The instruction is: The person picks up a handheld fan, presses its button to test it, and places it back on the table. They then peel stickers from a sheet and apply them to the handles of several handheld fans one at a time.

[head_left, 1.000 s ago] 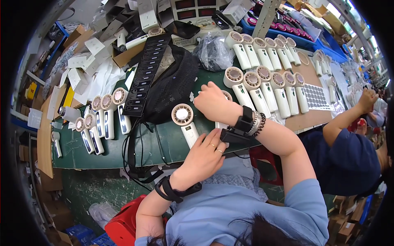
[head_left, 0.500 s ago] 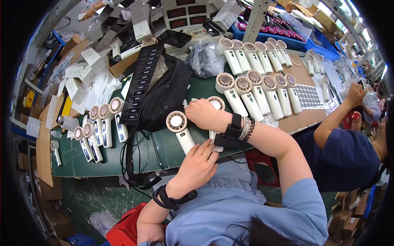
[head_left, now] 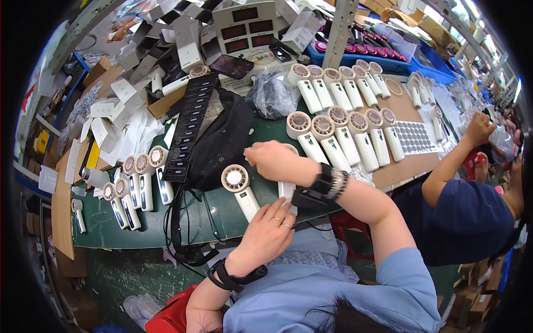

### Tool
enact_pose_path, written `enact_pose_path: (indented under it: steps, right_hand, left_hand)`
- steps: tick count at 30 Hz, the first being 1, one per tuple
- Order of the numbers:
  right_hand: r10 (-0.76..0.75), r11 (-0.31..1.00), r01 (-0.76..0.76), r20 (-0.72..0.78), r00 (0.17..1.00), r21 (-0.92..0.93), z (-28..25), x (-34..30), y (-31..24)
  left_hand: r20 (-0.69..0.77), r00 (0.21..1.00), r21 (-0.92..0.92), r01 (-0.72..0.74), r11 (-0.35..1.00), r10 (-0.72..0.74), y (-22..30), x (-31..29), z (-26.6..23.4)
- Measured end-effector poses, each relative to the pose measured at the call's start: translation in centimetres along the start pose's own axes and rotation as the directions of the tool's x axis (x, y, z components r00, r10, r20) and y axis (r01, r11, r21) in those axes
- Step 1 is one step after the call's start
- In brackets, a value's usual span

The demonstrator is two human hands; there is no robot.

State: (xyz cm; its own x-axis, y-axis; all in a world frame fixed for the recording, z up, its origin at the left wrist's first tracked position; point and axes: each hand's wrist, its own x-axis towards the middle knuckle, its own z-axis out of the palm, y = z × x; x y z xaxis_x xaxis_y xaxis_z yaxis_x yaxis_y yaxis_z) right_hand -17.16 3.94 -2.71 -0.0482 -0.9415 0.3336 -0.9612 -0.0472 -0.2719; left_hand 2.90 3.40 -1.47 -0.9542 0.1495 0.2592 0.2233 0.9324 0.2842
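Observation:
Two white handheld fans with beige round heads lie in front of me. The left fan [head_left: 235, 178] has a pale disc in the middle of its head. Over the head of the second fan [head_left: 287, 190] is my right hand [head_left: 280, 161], its fingers curled in toward the thumb. Whatever those fingers pinch, if anything, is hidden. My left hand [head_left: 267, 230] lies with fingers stretched out and close together. Its fingertips rest at the second fan's handle, beside the left fan's lower end.
Rows of similar fans [head_left: 333, 150] lie to the right, next to a sheet of grey discs [head_left: 413, 137]. A black mesh bag [head_left: 225, 141] and a dark strip [head_left: 187, 130] lie left of centre. More fans [head_left: 133, 180] lean farther left. Another person's arm [head_left: 449, 164] reaches in at right.
The whole view has shifted slightly. My right hand now covers more of the second fan's head. Small pale bits seen by its fingertips before no longer show there. My left hand stays by the handle.

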Motion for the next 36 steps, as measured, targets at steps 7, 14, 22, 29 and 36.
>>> enact_pose_path:
  steps: [7, 14, 22, 29, 36]
  right_hand:
    - [0.477, 0.592, -0.204, -0.134, 0.869, 0.78, -6.5, -6.5, 2.9]
    - [0.731, 0.142, -0.159, 0.005, 0.683, 0.977, -6.4, -11.8, 3.7]
    - [0.737, 0.118, -0.136, 0.005, 0.676, 0.984, -7.3, -12.5, 2.6]
    - [0.728, 0.259, -0.162, -0.082, 0.68, 0.952, -7.7, -13.1, 1.7]
    - [0.72, 0.245, -0.165, -0.065, 0.691, 0.955, -7.4, -14.0, 2.7]
  left_hand:
    - [0.006, 0.999, 0.085, -0.041, 0.996, 0.04, -0.6, 2.0, 1.9]
    - [0.039, 0.999, 0.127, -0.034, 0.991, 0.029, -1.4, 2.5, 2.2]
    - [0.037, 0.999, 0.219, -0.021, 0.976, 0.013, -0.9, 5.4, 1.5]
    - [0.036, 0.999, 0.283, -0.031, 0.959, 0.021, -1.0, 10.9, 4.3]
    - [0.2, 0.977, 0.125, 0.048, 0.991, -0.072, -1.5, 13.9, 4.3]
